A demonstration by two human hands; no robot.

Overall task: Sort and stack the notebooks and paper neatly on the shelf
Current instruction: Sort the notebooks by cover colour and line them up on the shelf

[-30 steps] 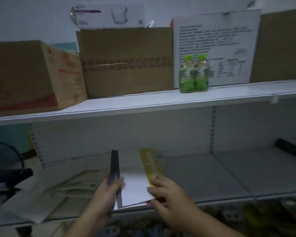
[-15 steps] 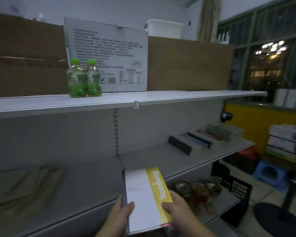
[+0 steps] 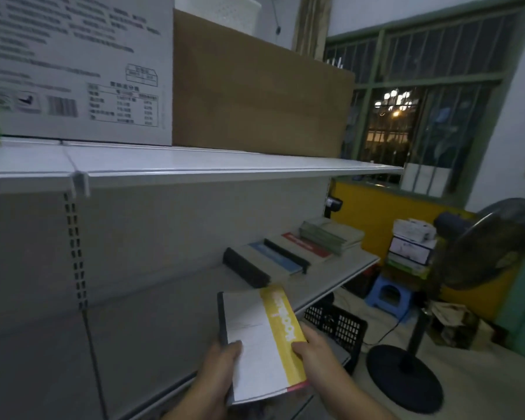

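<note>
I hold a small stack of notebooks (image 3: 255,338) in front of me, above the front edge of the grey lower shelf (image 3: 164,322). The top one is white with a yellow band, and a dark spine shows on its left. My left hand (image 3: 222,368) grips the left edge with the thumb on top. My right hand (image 3: 312,356) grips the yellow right edge. Further right on the same shelf lie a row of notebooks (image 3: 281,259) with black, blue and red covers and a greenish stack (image 3: 331,234) at the far end.
The upper shelf (image 3: 194,168) carries a white printed carton (image 3: 73,71) and a brown cardboard box (image 3: 255,86). On the floor to the right stand a black crate (image 3: 337,328), a blue stool (image 3: 388,295) and a floor fan (image 3: 482,247). A barred window (image 3: 422,101) is behind.
My view has swung to the right along the shelf, away from the papers on the left. Both hands lifted the notebooks off the shelf and carry them rightward toward the row of notebooks.
</note>
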